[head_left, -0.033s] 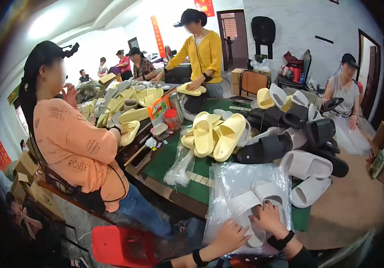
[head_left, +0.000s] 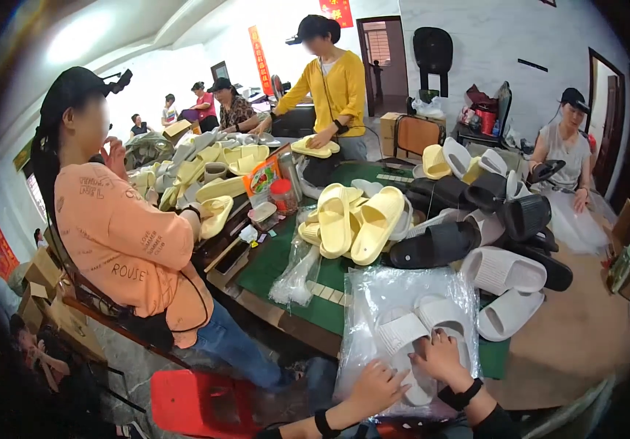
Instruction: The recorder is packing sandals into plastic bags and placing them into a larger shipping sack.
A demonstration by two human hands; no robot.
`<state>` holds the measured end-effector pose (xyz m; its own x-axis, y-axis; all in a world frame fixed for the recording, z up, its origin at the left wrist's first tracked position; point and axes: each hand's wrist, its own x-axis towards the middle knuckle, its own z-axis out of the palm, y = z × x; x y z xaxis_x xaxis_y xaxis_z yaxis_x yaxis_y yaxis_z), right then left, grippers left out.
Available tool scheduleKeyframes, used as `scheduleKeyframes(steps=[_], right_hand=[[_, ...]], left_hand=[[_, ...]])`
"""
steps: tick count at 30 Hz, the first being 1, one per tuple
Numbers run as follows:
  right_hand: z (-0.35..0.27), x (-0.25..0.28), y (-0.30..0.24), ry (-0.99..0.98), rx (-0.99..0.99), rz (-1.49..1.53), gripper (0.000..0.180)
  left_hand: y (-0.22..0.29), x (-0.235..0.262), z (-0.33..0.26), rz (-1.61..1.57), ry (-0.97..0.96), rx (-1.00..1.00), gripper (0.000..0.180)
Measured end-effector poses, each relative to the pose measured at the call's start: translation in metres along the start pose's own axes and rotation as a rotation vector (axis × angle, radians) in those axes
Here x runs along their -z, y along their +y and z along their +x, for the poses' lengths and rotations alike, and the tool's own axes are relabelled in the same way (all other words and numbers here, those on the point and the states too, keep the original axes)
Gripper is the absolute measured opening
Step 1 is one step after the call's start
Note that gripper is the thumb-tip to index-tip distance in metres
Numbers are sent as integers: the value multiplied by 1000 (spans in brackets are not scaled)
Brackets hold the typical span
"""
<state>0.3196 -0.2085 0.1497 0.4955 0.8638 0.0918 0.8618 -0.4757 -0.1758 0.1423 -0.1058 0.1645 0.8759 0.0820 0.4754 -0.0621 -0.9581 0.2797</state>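
Note:
A pair of light grey slippers lies before me, the left slipper (head_left: 401, 333) beside the right slipper (head_left: 441, 313). Under or around them is clear plastic bagging (head_left: 364, 296); whether they are inside it I cannot tell. My left hand (head_left: 377, 388) hovers at the near left edge of the left slipper, fingers apart and loosely bent, gripping nothing visible. My right hand (head_left: 443, 360) rests across the heel parts of both slippers, its fingers spread and bent over them. It hides part of their footbeds. Both wrists wear black bands.
Beyond the bagging, yellow slippers (head_left: 377, 223), black slippers (head_left: 434, 244) and more light grey slippers (head_left: 505, 269) are piled. A crumpled plastic bag (head_left: 293, 282) lies on the green tabletop (head_left: 267, 271). A person in orange (head_left: 124, 219) stands at left, near a red stool (head_left: 190, 399).

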Motion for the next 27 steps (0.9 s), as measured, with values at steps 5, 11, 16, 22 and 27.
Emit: scheduleKeyframes(steps=[5, 11, 16, 22, 27], right_hand=[[-3, -5, 2, 58, 0, -31, 48], [-2, -1, 1, 27, -8, -33, 51], [2, 8, -1, -39, -21, -13, 49], [2, 19, 1, -16, -16, 94, 45], [-5, 41, -1, -60, -55, 91, 42]], left_hand=[[-5, 4, -17, 63, -182, 218, 25], [-11, 7, -30, 101, -124, 60, 31], [-8, 10, -47, 98, -262, 186, 50], [7, 31, -40, 303, -350, 174, 67], [2, 12, -47, 117, -412, 140, 71]])
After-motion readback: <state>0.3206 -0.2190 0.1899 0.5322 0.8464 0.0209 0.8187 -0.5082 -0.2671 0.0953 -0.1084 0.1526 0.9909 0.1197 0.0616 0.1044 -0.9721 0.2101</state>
